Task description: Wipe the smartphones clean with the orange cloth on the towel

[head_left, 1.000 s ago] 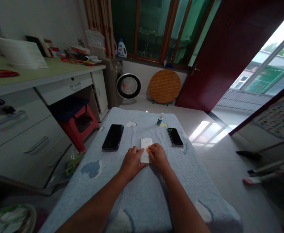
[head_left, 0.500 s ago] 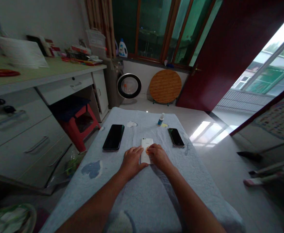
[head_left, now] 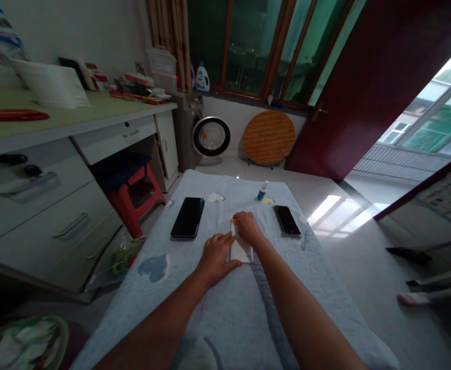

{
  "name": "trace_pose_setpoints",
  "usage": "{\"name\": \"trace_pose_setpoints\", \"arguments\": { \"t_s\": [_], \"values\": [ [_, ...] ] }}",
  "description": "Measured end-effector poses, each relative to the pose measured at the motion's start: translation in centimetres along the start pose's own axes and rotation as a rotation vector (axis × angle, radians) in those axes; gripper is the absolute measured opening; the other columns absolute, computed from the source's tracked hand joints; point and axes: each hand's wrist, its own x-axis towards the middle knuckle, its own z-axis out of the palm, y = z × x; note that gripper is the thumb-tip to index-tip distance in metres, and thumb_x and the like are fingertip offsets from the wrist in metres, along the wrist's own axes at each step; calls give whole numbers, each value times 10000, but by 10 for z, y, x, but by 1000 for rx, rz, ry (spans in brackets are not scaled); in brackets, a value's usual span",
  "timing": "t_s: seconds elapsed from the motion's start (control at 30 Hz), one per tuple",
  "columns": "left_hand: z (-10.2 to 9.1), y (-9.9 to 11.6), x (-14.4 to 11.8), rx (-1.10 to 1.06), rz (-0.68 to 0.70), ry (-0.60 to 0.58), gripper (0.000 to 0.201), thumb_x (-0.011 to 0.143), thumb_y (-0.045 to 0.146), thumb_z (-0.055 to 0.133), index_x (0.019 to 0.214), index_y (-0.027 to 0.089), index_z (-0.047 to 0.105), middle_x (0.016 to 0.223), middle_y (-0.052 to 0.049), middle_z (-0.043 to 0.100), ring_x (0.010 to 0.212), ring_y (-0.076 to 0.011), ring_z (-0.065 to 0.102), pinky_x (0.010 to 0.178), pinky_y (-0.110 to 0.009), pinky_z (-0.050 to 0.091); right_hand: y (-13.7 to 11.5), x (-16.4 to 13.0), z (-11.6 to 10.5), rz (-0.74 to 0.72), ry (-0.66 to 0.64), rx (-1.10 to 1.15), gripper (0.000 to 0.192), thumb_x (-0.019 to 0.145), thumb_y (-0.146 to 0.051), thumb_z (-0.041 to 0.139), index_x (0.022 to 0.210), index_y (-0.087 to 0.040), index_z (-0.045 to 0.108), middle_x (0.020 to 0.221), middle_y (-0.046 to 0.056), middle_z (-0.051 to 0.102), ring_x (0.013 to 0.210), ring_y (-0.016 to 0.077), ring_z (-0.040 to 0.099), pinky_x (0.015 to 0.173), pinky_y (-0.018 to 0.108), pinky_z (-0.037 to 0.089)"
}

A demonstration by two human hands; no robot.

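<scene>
A white smartphone (head_left: 241, 252) lies back up on the cloth-covered table, partly hidden by my hands. My left hand (head_left: 217, 258) holds it at the left side, fingers along the upper edge and thumb by the bottom end. Pinched in the fingers of my right hand (head_left: 247, 227) is a small orange wiping cloth (head_left: 234, 221), pressed to the phone's top end; most of it is hidden. To the left lies a large black phone (head_left: 187, 218), screen up. On the right is a smaller black phone (head_left: 287, 221), with a small spray bottle (head_left: 262, 191) standing behind it.
A pale blue patterned cloth (head_left: 151, 308) covers the table. To the left are a desk with drawers (head_left: 71, 223) and a red stool (head_left: 136, 200). A washing machine with its round door (head_left: 211, 136) open and a round wooden tabletop (head_left: 268, 137) stand beyond.
My right hand has slid the orange cloth from the middle of the white phone up to its top end. My left hand keeps its hold. The whole view has shifted slightly right.
</scene>
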Motion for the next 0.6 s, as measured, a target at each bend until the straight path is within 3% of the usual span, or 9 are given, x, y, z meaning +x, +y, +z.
{"name": "trace_pose_setpoints", "arguments": {
  "t_s": [0.17,0.43,0.6],
  "values": [
    [2,2,-2,19,3,38,675,741,467,705,1334,215,502,1408,-77,516,1249,-293,451,1053,-453,321,-7,7,3,-18,-21,-28,271,929,-155,444,1099,-154,655,1078,117,663,990,186,578,886,281,336],
    [5,4,-4,30,-26,92,669,719,524,707,1285,204,548,1380,-79,548,1235,-297,462,1055,-473,293,23,-9,-15,82,-70,-68,308,904,-114,443,1074,-162,696,1049,132,668,951,192,593,826,267,371],
    [5,4,-4,17,-23,100,667,718,521,706,1289,215,544,1382,-72,548,1228,-301,464,1045,-468,296,23,-15,-20,138,-53,-41,305,901,-113,451,1088,-162,688,1025,106,686,964,169,602,801,224,375]
  ]
}}
